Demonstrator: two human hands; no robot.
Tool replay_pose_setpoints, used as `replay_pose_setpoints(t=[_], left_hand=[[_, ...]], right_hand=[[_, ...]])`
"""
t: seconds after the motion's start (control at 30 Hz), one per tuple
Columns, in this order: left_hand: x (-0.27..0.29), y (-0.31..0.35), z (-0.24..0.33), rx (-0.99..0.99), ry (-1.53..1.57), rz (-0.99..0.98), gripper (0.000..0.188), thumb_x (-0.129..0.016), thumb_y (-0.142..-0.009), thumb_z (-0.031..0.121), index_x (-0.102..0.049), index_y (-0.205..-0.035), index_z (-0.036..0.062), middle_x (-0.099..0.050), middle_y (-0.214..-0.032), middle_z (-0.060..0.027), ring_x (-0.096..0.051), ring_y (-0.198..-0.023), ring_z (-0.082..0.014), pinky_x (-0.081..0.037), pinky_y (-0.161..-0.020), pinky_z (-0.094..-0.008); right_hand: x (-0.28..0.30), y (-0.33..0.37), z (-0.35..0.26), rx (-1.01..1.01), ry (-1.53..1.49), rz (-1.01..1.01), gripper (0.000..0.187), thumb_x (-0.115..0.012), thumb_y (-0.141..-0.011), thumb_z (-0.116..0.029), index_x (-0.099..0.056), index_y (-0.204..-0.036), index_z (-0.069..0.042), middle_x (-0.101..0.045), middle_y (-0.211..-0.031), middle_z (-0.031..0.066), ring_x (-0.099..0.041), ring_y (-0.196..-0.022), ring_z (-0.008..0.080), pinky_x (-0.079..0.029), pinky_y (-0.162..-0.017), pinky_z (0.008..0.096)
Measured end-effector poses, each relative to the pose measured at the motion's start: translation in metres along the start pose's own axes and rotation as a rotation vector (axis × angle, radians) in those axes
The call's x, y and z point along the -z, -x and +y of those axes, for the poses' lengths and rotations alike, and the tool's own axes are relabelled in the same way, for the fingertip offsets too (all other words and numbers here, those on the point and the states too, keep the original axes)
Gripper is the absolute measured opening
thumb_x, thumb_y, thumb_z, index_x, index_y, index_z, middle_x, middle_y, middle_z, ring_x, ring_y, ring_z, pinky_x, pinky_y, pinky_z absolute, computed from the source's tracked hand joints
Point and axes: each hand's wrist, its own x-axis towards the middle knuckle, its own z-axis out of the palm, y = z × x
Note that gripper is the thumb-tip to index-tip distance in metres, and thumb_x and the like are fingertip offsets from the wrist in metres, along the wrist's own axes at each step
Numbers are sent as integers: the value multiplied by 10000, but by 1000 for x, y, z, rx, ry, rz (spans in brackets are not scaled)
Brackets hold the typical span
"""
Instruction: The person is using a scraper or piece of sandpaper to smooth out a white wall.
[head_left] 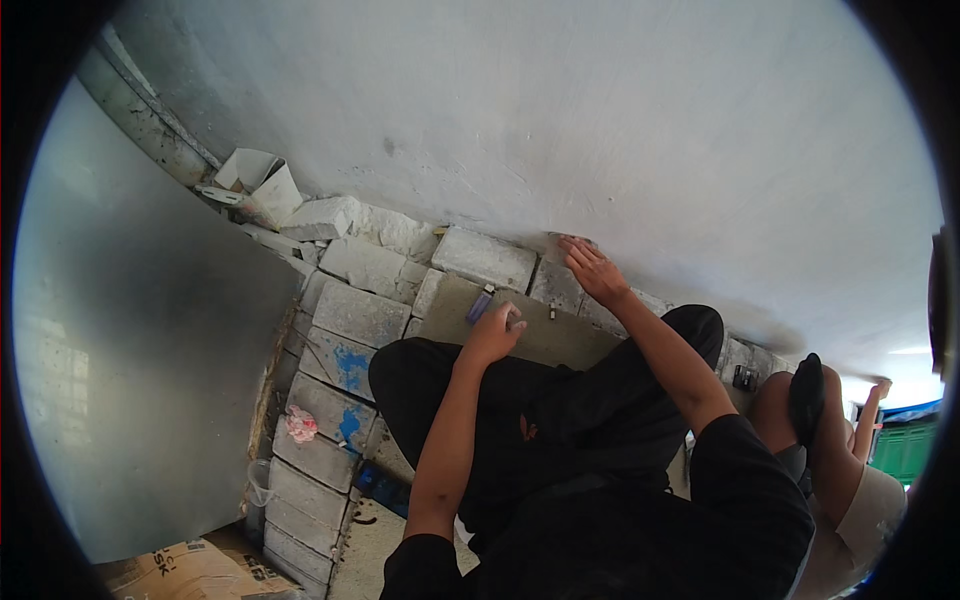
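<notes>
My right hand (592, 270) reaches to the foot of a grey-white plastered wall (560, 120), its fingers stretched and pressed against the surface. Under its fingertips shows the edge of a thin, flat, brownish piece (572, 238); its kind cannot be made out. Over a grey board (560, 335) in front of my lap, my left hand (495, 332) is held with fingers curled in, and what they close on, if anything, is hidden. A purple lighter (481, 303) lies on the board just beyond my left hand. To its right sits a tiny light-coloured object (552, 312).
Pale paving blocks (360, 305) run along the wall, some stained blue. A grey panel (150, 300) stands at left. Near it are an open white box (262, 185), crumpled pink paper (301, 424) and cardboard (190, 570). At right another person (845, 470) sits, one hand at the wall.
</notes>
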Motion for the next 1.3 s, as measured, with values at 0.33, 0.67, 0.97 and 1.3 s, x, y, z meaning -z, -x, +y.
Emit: replay_pose_setpoints(t=[0.33, 0.67, 0.97, 1.3], left_hand=[[0, 2, 5, 52, -42, -121, 338, -657, -891, 264, -592, -1101, 8, -661, -854, -187, -649, -842, -347, -492, -769, -433], [-5, -3, 4, 80, -89, -176, 375, -668, -873, 299, -601, -1103, 10, -672, -930, -227, -646, -945, -389, -491, -818, -453], [-8, -10, -4, 79, -73, -143, 333, -659, -882, 292, -639, -1028, -6, -688, -926, -213, -656, -922, -385, -503, -820, -440], [15, 29, 60, -56, 211, -57, 196, -638, -913, 173, -656, -1024, 13, -681, -899, -82, -620, -802, -150, -493, -766, -303]], right_hand=[[13, 8, 11, 21, 32, -162, 307, -447, -979, -163, -512, -1256, -49, -418, -1500, 61, -395, -1385, 220, -345, -1151, 350], [16, 8, 13, -13, 19, -207, 413, -372, -1027, -192, -417, -1409, -42, -373, -1538, 42, -372, -1403, 200, -326, -1163, 346], [25, -7, 5, -7, -7, -197, 368, -385, -1016, -189, -446, -1347, -40, -348, -1553, 21, -354, -1413, 219, -325, -1165, 337], [33, 1, -11, -93, -195, -176, 399, -307, -1034, -117, -381, -1402, 17, -321, -1560, 110, -281, -1452, 242, -265, -1194, 381]])
